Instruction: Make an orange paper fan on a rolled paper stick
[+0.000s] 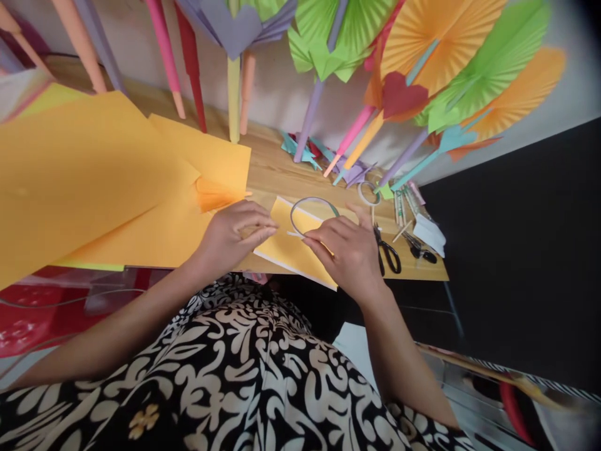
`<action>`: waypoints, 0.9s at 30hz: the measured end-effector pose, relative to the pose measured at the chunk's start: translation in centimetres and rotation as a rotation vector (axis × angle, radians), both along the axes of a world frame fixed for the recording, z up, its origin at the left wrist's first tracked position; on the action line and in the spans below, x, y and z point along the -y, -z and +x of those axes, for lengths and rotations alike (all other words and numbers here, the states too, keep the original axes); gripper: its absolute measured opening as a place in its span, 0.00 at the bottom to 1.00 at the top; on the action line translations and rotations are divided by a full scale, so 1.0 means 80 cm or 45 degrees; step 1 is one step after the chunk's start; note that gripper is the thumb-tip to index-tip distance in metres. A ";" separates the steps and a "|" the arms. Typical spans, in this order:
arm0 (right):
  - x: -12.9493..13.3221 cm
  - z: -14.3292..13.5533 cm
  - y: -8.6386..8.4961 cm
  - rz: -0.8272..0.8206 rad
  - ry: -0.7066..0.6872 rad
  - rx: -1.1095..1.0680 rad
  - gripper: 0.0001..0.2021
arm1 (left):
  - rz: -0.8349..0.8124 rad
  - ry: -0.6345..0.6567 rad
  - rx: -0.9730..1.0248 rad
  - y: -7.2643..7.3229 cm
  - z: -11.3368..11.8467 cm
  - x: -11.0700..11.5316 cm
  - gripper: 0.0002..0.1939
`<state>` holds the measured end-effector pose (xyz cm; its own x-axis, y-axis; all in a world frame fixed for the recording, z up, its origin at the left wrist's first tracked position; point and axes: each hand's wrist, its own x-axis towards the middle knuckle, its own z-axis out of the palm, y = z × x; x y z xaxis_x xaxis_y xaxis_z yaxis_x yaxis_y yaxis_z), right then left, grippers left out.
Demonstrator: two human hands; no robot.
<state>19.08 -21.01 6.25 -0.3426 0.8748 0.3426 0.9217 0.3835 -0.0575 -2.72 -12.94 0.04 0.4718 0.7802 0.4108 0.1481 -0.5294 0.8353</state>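
Observation:
My right hand (350, 254) grips a thin roll of tape (292, 216) by its near edge, the ring standing over an orange-yellow sheet of paper (300, 254). White strips run along the sheet's far and near edges. A short white strip (295, 234) shows beside the roll. My left hand (237, 232) is closed in a pinch just left of the sheet; what lies between thumb and fingertips is too small to make out. Behind that hand is a pleated orange paper piece (216, 194).
Large orange-yellow sheets (94, 175) cover the table's left side. Black-handled scissors (389, 257), another tape roll (369, 194) and a folded white paper (429, 235) lie at right. Paper fans (444, 37) on rolled paper sticks stand along the wall.

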 end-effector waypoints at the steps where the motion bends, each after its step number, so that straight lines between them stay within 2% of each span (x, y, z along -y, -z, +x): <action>1: -0.001 -0.005 -0.001 -0.004 -0.003 0.022 0.11 | -0.005 0.005 0.013 0.002 -0.001 0.003 0.07; 7: -0.005 -0.024 -0.002 -0.004 0.003 0.088 0.10 | 0.009 0.020 0.011 0.014 0.006 0.000 0.07; 14: 0.001 -0.036 -0.001 -0.036 0.033 0.100 0.10 | -0.023 0.071 -0.008 0.020 0.007 0.002 0.08; 22: 0.002 -0.027 0.002 0.008 0.000 0.171 0.06 | -0.008 0.049 -0.065 0.017 0.006 0.025 0.08; 27: -0.007 -0.017 -0.001 -0.032 -0.093 0.142 0.09 | -0.010 0.032 -0.081 0.013 0.008 0.032 0.09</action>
